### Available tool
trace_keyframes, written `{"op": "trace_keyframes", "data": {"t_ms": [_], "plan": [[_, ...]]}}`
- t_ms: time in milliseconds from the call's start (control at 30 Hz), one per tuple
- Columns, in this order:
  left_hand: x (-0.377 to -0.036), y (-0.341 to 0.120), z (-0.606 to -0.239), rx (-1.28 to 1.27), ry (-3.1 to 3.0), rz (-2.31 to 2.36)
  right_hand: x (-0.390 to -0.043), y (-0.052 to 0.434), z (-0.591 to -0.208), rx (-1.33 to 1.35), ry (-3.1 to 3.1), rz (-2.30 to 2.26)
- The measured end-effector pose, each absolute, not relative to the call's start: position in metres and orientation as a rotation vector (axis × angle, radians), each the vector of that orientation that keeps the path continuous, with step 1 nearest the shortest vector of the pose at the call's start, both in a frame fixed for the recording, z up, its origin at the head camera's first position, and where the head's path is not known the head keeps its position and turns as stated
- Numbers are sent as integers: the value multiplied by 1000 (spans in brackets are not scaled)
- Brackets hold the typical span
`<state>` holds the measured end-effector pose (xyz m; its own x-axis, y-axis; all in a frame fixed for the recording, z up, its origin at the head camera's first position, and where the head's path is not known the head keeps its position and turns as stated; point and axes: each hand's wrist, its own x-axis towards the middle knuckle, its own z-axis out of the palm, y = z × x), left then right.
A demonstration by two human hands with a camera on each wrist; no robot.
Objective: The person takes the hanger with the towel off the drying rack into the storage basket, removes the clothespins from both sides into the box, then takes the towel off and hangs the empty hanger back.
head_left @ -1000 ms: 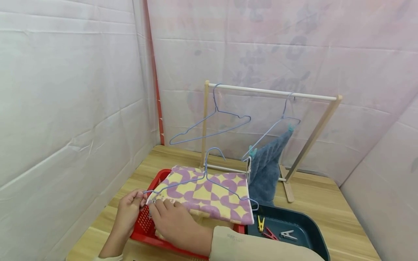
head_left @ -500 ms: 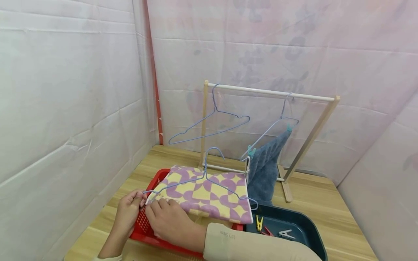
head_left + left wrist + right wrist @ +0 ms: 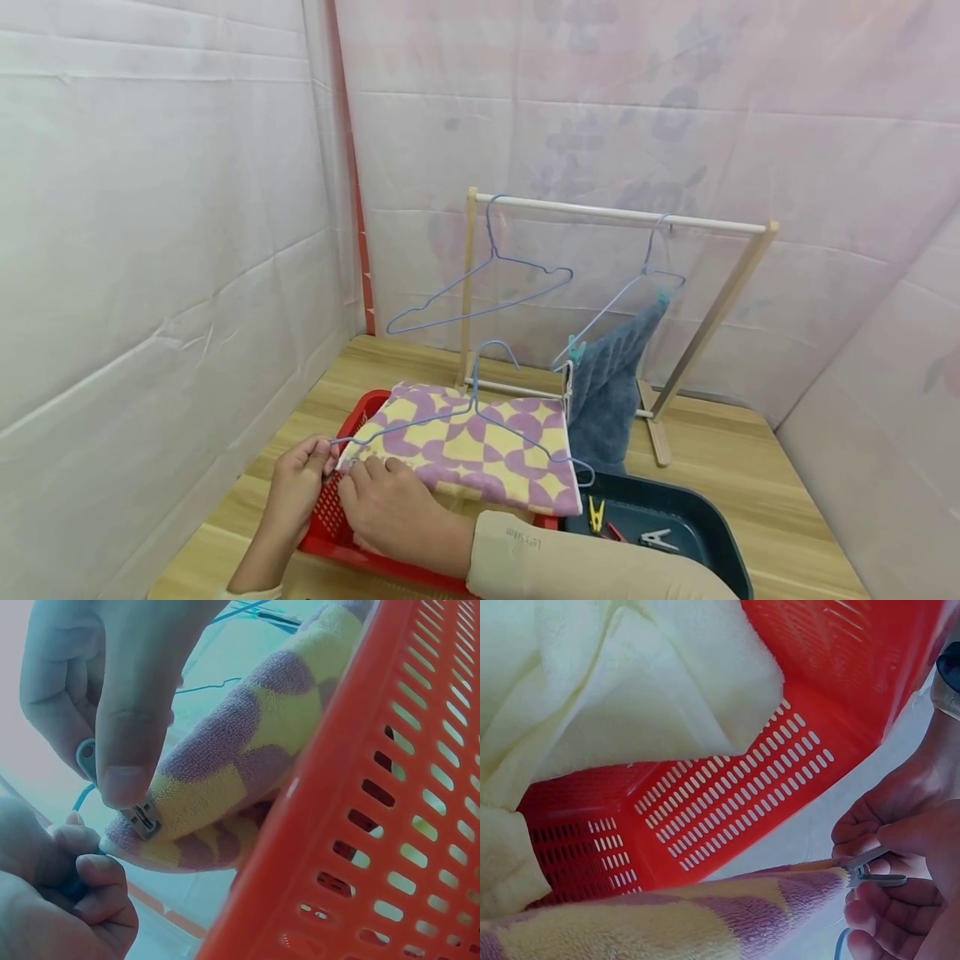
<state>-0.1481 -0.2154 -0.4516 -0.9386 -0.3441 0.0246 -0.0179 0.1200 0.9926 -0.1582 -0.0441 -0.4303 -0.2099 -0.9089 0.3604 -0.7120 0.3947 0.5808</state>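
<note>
A blue wire hanger (image 3: 476, 385) lies against a purple-and-yellow patterned towel (image 3: 472, 454) with white edging. My left hand (image 3: 295, 483) pinches the hanger's left end near the towel's corner. Close beside it, my right hand (image 3: 393, 508) grips a grey clothespin (image 3: 142, 820) between thumb and fingers. In the left wrist view the clothespin's jaws sit at the towel's corner; whether they clamp the wire is partly hidden. The towel spreads over a red perforated basket (image 3: 328, 510), where pale yellow cloth (image 3: 652, 690) also lies.
Behind stands a wooden rack with a white rail (image 3: 585, 207). An unloaded blue hanger (image 3: 480, 313) and another bearing a pegged blue towel (image 3: 611, 392) hang there. At right, a dark tray (image 3: 705, 504) holds a yellow clothespin (image 3: 596, 514), a red one and a grey one (image 3: 658, 540).
My right hand has shifted slightly left and down along the towel's corner. Its sleeve now covers more of the red clothespin. The left hand stays in place.
</note>
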Motion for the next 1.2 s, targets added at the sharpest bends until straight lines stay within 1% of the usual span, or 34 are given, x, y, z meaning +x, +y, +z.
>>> {"op": "trace_keyframes", "data": {"t_ms": [833, 1200], "plan": [[-148, -217, -454, 357, -2171, -1875, -157, -45, -421, 1469, -1990, -376], [-148, -219, -457, 343, -2167, -1826, -153, -37, -425, 1465, -1867, -407]]}}
